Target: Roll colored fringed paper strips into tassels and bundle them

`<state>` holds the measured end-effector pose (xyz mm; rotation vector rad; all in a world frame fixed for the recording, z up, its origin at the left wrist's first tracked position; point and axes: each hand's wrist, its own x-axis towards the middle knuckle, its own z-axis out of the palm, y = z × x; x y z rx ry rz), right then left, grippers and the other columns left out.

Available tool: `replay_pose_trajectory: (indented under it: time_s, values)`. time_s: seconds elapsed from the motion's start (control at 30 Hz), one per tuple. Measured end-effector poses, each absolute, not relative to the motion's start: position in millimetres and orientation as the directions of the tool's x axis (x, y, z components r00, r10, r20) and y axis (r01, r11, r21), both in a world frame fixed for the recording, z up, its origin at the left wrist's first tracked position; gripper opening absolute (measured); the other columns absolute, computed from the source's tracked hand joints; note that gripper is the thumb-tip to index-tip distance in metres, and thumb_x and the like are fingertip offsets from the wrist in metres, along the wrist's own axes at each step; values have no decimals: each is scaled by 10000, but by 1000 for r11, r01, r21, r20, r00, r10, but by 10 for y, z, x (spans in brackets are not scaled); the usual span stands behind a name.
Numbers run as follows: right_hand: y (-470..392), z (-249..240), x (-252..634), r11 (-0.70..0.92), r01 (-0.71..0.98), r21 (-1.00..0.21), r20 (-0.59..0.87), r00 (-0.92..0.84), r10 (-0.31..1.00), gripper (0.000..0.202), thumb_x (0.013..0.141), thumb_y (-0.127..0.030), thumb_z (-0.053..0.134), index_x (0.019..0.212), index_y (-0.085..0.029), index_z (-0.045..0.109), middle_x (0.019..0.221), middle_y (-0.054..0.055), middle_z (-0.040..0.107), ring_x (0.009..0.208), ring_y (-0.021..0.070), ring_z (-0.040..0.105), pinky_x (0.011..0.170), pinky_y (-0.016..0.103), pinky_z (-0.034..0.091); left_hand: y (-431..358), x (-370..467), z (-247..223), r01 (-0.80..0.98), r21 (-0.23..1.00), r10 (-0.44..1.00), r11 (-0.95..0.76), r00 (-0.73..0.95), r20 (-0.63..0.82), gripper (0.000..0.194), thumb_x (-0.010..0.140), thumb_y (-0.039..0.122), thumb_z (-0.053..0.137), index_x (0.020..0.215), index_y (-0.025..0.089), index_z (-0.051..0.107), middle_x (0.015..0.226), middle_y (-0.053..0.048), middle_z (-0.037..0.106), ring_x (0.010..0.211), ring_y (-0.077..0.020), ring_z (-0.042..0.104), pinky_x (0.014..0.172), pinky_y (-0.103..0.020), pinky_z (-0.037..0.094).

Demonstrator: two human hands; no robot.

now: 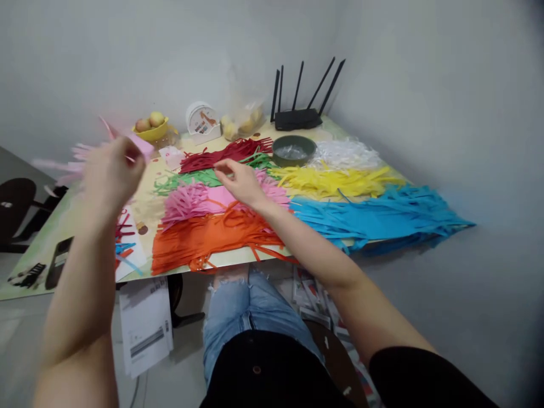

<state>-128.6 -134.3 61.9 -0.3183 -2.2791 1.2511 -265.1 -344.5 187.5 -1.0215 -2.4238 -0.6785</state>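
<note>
My left hand (114, 170) is raised over the table's left part, its fingers closed on a pink fringed paper (142, 146) whose blurred strips trail to the left. Above the pink and green piles, my right hand (240, 180) has thumb and index close together; whatever may lie between them is too small to see. Beneath it are a pink fringed pile (187, 204) and a green one (204, 178). Orange fringe (212, 235) lies at the front edge, dark red fringe (229, 154) farther back. Blue (374, 218), yellow (340, 180) and white fringe (346, 154) lie on the right.
A dark green bowl (294, 150) stands mid-table, before a black router (297, 118) with upright antennas. Along the back are a yellow fruit bowl (152, 131), a white box (203, 122) and a clear bag (242, 116). A phone (59, 262) lies front left.
</note>
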Motion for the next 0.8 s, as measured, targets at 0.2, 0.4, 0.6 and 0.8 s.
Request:
replay_pose_trajectory:
  time_s: [0.2, 0.4, 0.6, 0.8]
  values:
    - [-1787, 858, -984, 813, -311, -493, 667, -735, 124, 633, 879, -290, 628, 1458, -83, 478, 1518, 171, 520, 1406, 281, 425, 1203, 438, 319, -3196, -1914, 1473, 893, 185, 776, 410, -448, 443, 85, 823, 178, 579, 827, 185, 663, 767, -34, 661, 716, -195, 593, 733, -303, 450]
    - [-1736, 863, -846, 849, -195, -491, 527, -843, 111, 291, 922, -174, 503, 1158, -106, 659, 1173, 131, 711, 1109, 262, 580, 1020, 391, 430, -3342, -1741, 1325, 914, 277, 773, 298, -401, 492, 106, 856, 225, 559, 836, 197, 659, 783, -21, 688, 705, -169, 597, 731, -285, 454]
    - [-1767, 1029, -702, 919, -145, -365, 429, -903, 28, 287, 895, -139, 557, 1162, -109, 658, 1123, 139, 713, 1069, 265, 583, 901, 352, 421, -3462, -1619, 1292, 904, 348, 738, 249, -410, 536, 126, 888, 270, 567, 862, 202, 670, 782, -18, 684, 702, -155, 602, 729, -279, 468]
    - [-1559, 1330, -478, 784, -266, -561, 361, -931, -57, 128, 892, -213, 566, 877, -135, 666, 788, 7, 663, 710, 128, 549, 680, 246, 354, -3592, -1720, 1305, 758, 638, 790, 131, -469, 396, 294, 766, 437, 764, 911, 190, 699, 824, -30, 704, 801, -202, 660, 759, -287, 530]
